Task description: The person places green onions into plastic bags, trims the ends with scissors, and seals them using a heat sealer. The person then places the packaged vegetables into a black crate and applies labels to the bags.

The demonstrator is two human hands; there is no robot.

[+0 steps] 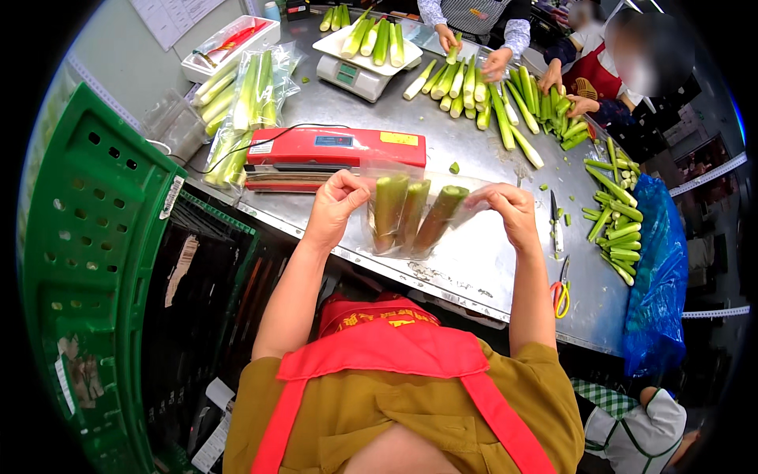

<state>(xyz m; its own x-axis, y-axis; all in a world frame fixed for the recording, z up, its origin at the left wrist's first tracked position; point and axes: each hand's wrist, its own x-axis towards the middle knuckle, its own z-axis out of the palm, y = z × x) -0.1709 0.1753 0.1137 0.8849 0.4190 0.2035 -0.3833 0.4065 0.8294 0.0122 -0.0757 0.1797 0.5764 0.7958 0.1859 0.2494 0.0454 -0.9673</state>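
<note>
Grey metal makes up the tabletop [588,308], scuffed and smeared along its front edge and scattered with green scraps. In the centre of the frame, over its front part, a clear plastic bag [418,215] with three thick green stalks [390,209] inside is held up. The left hand [343,201] is closed in a pinch on the bag's left edge, and the right hand [509,207] pinches its right edge, thumb against fingers.

Just behind the bag lies a long red machine [335,146]. A scale [353,77] with stalks on its tray stands at upper centre, and filled bags [254,99] lie at upper left near a white box [233,49]. At upper right, two co-workers' hands are among loose stalks [470,83].

A knife [557,231] and scissors [561,291] lie right of centre, with cut green pieces [620,225] beyond them and blue plastic [655,284] hanging over the tabletop's right end. A green crate [87,268] fills the left side, below a pale wall [110,39] with paper sheets [170,20].
</note>
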